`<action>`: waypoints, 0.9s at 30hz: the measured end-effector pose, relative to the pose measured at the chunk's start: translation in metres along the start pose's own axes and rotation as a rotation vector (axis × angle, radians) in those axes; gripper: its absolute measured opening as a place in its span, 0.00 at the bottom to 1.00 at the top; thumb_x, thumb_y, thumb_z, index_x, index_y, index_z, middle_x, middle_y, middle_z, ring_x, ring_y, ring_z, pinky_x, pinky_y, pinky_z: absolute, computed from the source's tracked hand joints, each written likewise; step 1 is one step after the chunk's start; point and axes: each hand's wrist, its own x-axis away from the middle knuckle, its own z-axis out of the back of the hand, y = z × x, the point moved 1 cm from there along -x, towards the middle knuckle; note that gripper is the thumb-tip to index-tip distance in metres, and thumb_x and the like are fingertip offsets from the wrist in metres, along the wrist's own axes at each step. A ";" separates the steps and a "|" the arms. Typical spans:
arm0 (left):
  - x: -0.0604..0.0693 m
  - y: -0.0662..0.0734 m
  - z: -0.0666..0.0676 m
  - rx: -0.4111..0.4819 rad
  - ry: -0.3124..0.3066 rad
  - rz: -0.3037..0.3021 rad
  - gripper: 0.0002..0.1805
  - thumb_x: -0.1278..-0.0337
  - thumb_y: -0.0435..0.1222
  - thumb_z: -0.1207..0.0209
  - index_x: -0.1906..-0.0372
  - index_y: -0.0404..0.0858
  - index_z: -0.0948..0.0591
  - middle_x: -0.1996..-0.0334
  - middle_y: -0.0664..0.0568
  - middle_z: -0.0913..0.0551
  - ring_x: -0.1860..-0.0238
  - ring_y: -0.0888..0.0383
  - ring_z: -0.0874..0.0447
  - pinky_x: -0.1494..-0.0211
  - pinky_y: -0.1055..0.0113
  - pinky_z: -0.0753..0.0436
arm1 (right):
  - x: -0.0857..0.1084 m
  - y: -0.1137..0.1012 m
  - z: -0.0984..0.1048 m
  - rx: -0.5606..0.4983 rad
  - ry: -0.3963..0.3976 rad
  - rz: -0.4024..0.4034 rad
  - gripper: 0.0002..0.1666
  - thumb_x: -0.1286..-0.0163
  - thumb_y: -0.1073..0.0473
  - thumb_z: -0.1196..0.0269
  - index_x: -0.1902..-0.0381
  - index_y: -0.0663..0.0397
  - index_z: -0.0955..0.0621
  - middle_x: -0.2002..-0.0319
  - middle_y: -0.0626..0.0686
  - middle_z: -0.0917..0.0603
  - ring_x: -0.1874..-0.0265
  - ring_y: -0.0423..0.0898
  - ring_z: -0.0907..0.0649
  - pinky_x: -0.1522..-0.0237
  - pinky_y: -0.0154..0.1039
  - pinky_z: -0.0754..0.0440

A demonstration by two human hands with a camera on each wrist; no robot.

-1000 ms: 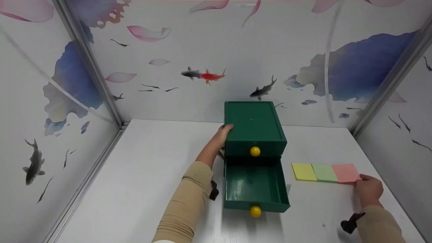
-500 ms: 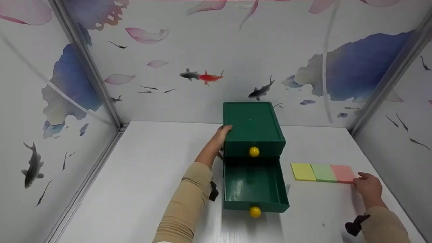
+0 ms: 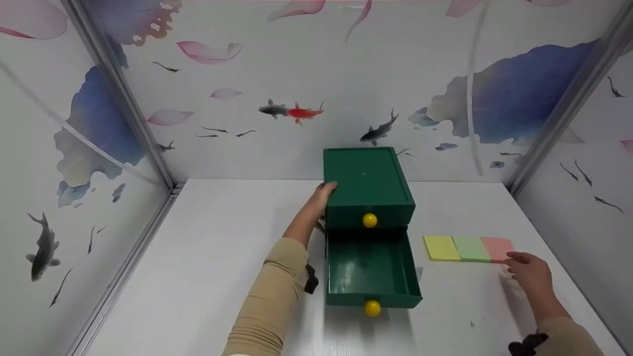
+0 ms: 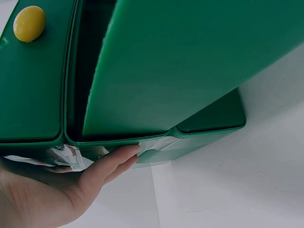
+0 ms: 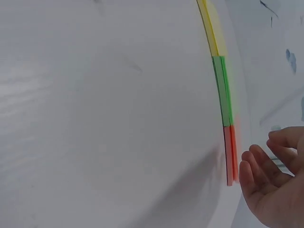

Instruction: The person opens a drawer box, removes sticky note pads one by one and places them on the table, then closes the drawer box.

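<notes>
A green two-drawer box (image 3: 368, 175) stands on the white table, its lower drawer (image 3: 371, 267) pulled out and nothing visible inside. My left hand (image 3: 319, 200) rests against the box's left side, fingertips at the top edge. The left wrist view shows that hand (image 4: 90, 187) with fairly straight fingers along the side wall. To the right, yellow (image 3: 441, 248), green (image 3: 471, 248) and pink (image 3: 497, 248) sticky note pads lie edge to edge in a row. My right hand (image 3: 531, 272) is beside the pink pad's right end, loosely bent fingers holding nothing in the right wrist view.
Yellow round knobs stick out from the upper drawer (image 3: 370, 220) and the pulled-out lower one. White walls (image 3: 222, 123) printed with fish and petals enclose the table (image 3: 207, 257) at the back and sides.
My right hand has drawn back from the pink pad, which its fingers touched before, and its fingers have loosened. The left hand still rests on the box. The whole view has shifted slightly.
</notes>
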 end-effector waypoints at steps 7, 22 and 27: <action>-0.001 -0.002 0.000 -0.006 0.001 0.001 0.46 0.38 0.63 0.56 0.21 0.52 0.57 0.26 0.34 0.50 0.34 0.25 0.45 0.44 0.28 0.34 | 0.024 -0.019 -0.015 0.073 -0.050 0.134 0.30 0.23 0.52 0.48 0.37 0.75 0.31 0.44 0.72 0.26 0.49 0.62 0.23 0.58 0.38 0.19; -0.001 0.003 0.000 -0.012 0.010 -0.021 0.46 0.37 0.64 0.57 0.21 0.52 0.58 0.25 0.37 0.53 0.33 0.25 0.48 0.43 0.28 0.35 | 0.080 -0.079 -0.049 0.170 -0.043 0.424 0.18 0.28 0.57 0.39 0.46 0.61 0.19 0.50 0.59 0.18 0.52 0.54 0.21 0.58 0.28 0.24; -0.001 0.000 -0.001 -0.009 0.007 -0.004 0.46 0.38 0.64 0.56 0.21 0.52 0.58 0.25 0.36 0.52 0.32 0.26 0.48 0.43 0.28 0.35 | 0.104 -0.095 -0.062 0.150 -0.040 0.512 0.11 0.30 0.64 0.38 0.51 0.56 0.17 0.55 0.53 0.15 0.57 0.46 0.20 0.59 0.26 0.23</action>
